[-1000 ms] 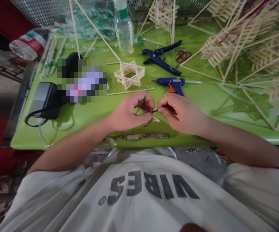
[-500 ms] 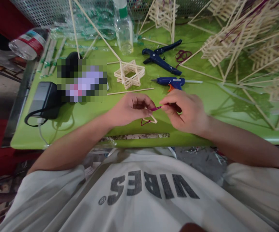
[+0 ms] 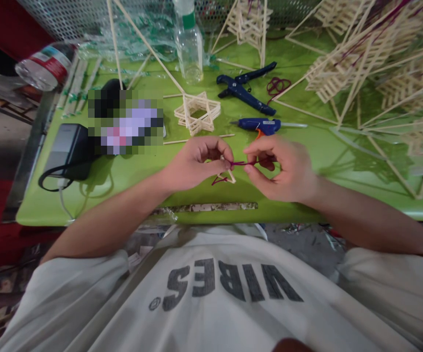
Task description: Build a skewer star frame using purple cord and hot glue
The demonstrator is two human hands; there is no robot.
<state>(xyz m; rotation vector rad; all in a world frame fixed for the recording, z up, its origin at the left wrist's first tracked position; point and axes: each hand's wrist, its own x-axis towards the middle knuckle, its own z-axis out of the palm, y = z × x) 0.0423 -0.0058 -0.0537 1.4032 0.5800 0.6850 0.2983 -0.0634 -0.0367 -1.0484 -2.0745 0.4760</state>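
So the person's left hand (image 3: 196, 164) is pinching a small stick triangle (image 3: 227, 176) just above the near part of the green table (image 3: 130, 176), fingers curled together and clamped on its upper corner, while the right hand (image 3: 280, 168) has its thumb and forefinger pressed tight on a dark red thread (image 3: 241, 164). Compared with half a second ago the right hand has slid a bit off to the right, so the thread now runs out in a short taut line between the two hands, where before the fingertips were nearly touching. A second back both hands were bunched right together over the little piece, so it looks like a wrap or knot at that corner is being pulled snug, though the knot itself is too small and blurred to make out. A loop of the same thread hangs off the triangle's lower left side. Behind the hands sit a blue glue gun (image 3: 260, 125) and a finished stick star (image 3: 197, 112), with blue pliers (image 3: 246, 88) and a clear plastic bottle (image 3: 189, 46) further back. Off to the right there's a big heap of stick frames (image 3: 372, 68) strung with the same red thread.
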